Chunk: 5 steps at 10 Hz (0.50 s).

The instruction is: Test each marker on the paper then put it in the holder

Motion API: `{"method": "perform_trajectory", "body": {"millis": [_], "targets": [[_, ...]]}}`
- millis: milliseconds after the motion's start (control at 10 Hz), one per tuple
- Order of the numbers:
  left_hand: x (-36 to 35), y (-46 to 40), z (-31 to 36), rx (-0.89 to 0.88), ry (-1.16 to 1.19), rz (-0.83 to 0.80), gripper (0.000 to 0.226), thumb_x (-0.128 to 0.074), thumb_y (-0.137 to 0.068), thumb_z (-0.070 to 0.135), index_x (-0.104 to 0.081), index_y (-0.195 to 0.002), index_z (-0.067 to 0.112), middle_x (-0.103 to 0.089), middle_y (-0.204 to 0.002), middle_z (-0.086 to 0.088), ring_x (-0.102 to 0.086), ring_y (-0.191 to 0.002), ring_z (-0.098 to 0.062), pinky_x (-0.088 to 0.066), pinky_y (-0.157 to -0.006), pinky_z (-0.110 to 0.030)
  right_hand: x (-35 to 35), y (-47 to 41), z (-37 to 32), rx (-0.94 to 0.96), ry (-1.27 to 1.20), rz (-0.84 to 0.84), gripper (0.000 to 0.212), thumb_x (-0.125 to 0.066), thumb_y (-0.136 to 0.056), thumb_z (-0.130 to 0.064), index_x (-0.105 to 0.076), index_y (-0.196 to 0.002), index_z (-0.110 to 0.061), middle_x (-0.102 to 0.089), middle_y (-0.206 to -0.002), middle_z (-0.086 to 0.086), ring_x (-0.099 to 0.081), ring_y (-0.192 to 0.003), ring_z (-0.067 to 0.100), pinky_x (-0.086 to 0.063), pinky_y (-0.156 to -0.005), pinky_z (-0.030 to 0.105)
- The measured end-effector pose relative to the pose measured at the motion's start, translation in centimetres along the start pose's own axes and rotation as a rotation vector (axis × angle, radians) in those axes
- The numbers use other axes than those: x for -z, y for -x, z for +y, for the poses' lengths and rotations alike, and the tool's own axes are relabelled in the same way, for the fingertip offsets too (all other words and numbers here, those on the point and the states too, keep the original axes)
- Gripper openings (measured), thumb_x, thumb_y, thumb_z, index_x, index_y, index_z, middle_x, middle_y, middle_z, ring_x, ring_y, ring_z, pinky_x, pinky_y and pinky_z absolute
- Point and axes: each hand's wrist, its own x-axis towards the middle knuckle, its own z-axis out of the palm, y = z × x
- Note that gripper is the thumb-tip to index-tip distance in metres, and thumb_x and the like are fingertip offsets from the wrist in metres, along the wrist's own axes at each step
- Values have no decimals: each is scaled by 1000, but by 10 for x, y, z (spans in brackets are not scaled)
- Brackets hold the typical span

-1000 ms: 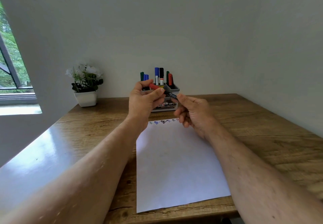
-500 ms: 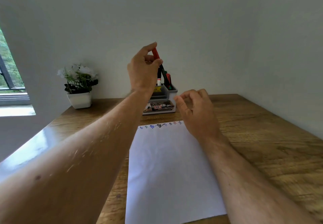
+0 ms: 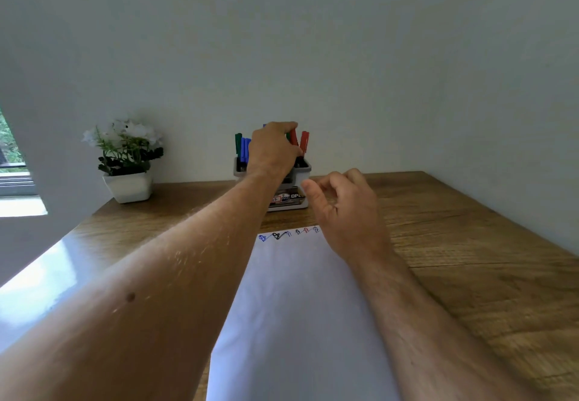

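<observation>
A: Holder [image 3: 303,171] sits at bench [image 3: 470,259] back edge; left hand [image 3: 272,150] covers its middle, fingers pinching red marker [image 3: 294,137] standing in it. Potted plant [image 3: 127,162] well left.

B: Right hand [image 3: 341,209]?

A: Loosely curled, holding nothing, above paper [image 3: 297,306], hiding some test scribbles [image 3: 288,235]. Holder label partly blocked, unreadable.

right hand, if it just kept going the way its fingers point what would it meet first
The right hand hovers empty over the paper, fingers curled toward the holder. Going straight on, it would probably meet the holder's front right side first, though depth is hard to judge here.
</observation>
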Motion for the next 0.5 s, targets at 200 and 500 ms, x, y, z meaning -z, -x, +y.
{"method": "perform_trajectory", "body": {"millis": [200, 500], "targets": [[7, 5, 4, 1, -73, -10, 63, -70, -89, 16, -44, -146, 24, -56, -140, -11, -63, -112, -22, -52, -98, -38, 2, -1, 0, -24, 13, -20, 41, -49, -94, -56, -66, -92, -19, -52, -92, -3, -52, -77, 1, -38, -59, 16], [58, 47, -10, -142, -293, 69, 31, -42, -103, 34, -67, -92, 21, -72, -93, -4, -62, -72, -13, -49, -66, -27, 16, 0, -13, -27, 138, -93, 36, -44, -99, -49, -65, -93, -21, -57, -86, -5, -52, -75, 10, -32, -56, 21]]}}
